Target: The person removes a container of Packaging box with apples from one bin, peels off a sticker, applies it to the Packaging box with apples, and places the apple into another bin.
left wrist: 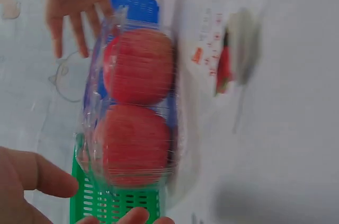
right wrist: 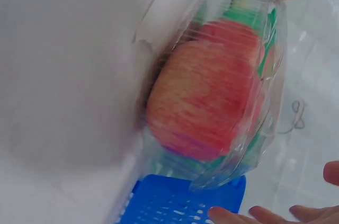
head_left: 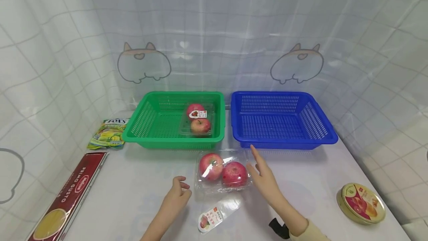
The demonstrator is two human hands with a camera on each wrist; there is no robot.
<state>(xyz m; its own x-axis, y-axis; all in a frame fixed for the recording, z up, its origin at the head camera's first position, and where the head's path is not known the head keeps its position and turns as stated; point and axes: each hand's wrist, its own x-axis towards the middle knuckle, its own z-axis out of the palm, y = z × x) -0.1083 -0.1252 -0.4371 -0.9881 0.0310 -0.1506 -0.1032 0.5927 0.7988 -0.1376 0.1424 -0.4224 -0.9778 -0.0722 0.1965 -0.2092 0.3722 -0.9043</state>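
A clear plastic pack of two red apples (head_left: pixel 223 169) lies on the white table, in front of the gap between the two baskets. My left hand (head_left: pixel 178 190) hovers just left of it, fingers loosely curled and holding nothing. My right hand (head_left: pixel 260 172) is at the pack's right edge with its fingers straight; contact is unclear. In the left wrist view the pack (left wrist: pixel 136 108) fills the middle, with my left fingers (left wrist: pixel 33 180) short of it. The right wrist view shows the pack (right wrist: pixel 212 102) close up. A second apple pack (head_left: pixel 198 119) sits inside the green basket (head_left: pixel 143 129).
The blue basket (head_left: pixel 321 131) stands to the right of the green one. A loose fruit label (head_left: pixel 210 219) lies near the front edge. At the left are a candy bag (head_left: pixel 108 134) and a long red pasta box (head_left: pixel 71 192). A round tin (head_left: pixel 362 203) sits at the right.
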